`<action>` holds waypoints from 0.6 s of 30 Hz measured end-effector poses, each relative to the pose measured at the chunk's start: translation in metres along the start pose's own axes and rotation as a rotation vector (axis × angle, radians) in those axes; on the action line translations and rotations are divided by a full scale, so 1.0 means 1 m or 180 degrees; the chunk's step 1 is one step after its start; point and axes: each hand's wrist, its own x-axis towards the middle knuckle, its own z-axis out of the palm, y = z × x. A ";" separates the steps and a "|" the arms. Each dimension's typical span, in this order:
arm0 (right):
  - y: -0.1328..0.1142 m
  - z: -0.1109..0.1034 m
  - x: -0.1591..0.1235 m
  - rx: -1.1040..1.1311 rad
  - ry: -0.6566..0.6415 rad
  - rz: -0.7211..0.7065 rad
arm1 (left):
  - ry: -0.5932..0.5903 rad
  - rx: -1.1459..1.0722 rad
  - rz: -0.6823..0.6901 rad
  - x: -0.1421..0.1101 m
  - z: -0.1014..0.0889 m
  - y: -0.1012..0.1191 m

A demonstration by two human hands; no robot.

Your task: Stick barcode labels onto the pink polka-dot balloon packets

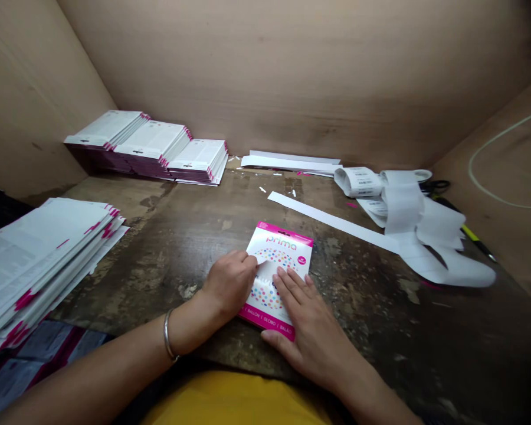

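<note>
A flat white balloon packet [272, 307] lies on the table in front of me. It has pink bands, coloured dots and the word "prima" on it. My left hand [232, 280] is closed at its left side, the fingertips pinching a small pale flap [264, 265] that lifts off the packet's face. Whether the flap is a sticker or part of the packet, I cannot tell. Flat on the right half of the packet rests my right hand [307, 319], its fingers stretched out and its thumb by the lower edge.
Several piles of white and pink packets [153, 139] stand along the back wall, and another stack [39, 248] is at the left. A strip of barcode labels [398, 206] curls at the right, near a yellow-and-black pen-like tool [478, 241] and black-handled scissors [436, 187]. White paper strips [292, 162] lie behind.
</note>
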 end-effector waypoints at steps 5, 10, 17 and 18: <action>-0.002 0.001 0.006 -0.0024 -0.0085 -0.0060 | 0.0022 0.0074 0.0040 -0.002 0.004 0.005; 0.002 0.001 0.005 -0.0027 -0.0027 -0.0048 | -0.0033 -0.0412 -0.0062 0.000 0.002 0.006; -0.008 -0.004 0.013 0.0011 -0.0132 0.0142 | 0.0199 -0.1911 -0.1012 0.004 -0.008 -0.006; -0.012 -0.004 0.015 -0.0006 -0.0168 0.0197 | 0.0230 -0.2046 -0.1154 0.004 -0.008 -0.008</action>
